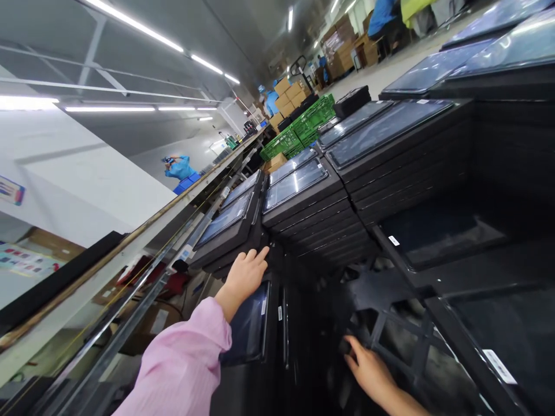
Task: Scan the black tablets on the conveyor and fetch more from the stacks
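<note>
Two hands: left hand [245, 274], right hand [368, 367] on glossy blk trays [299, 199]

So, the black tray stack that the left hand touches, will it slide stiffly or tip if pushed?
The black tray stack looks rigid and probably heavy: several moulded trays with glossy panels. Pushed low, where the left hand rests, it would likely slide. The top trays sit slightly offset, so they might shift.

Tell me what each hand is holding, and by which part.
Nothing is clearly held. The left hand rests flat against the side of a low stack of black trays; the right hand lies open on a black plastic frame.
</note>
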Tool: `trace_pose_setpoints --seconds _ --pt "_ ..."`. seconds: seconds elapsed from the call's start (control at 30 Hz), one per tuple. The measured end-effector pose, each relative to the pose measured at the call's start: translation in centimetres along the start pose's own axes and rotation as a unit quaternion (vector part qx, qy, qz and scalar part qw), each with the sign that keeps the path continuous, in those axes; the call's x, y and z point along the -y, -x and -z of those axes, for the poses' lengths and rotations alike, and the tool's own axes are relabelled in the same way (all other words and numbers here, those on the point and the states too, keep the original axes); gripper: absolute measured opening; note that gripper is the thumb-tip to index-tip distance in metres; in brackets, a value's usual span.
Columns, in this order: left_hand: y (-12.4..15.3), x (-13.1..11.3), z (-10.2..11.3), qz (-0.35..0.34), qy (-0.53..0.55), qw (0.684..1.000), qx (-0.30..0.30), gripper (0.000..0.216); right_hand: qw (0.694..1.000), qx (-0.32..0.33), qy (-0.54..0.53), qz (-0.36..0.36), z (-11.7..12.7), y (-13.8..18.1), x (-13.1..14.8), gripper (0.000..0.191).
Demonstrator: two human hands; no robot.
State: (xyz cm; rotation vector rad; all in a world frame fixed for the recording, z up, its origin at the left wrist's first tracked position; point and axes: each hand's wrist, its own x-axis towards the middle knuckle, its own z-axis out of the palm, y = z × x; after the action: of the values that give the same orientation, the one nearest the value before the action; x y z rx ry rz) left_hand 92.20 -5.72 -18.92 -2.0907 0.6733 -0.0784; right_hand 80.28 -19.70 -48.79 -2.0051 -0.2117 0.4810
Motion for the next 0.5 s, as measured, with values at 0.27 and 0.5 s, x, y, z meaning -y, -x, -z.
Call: trace_pose_setpoints --seconds 0.27,0.5 --pt "-0.9 -0.8 -0.8 -0.04 0.002 0.998 0.043 0.021 1.0 0.011 -0.022 -0.002 0.9 0.8 0.9 0.036" --pt "-2.7 -2.0 -0.6 -0.056 0.017 0.993 0.099 0.022 0.999 0.009 -0.036 -0.001 0.9 1.1 1.0 0.038"
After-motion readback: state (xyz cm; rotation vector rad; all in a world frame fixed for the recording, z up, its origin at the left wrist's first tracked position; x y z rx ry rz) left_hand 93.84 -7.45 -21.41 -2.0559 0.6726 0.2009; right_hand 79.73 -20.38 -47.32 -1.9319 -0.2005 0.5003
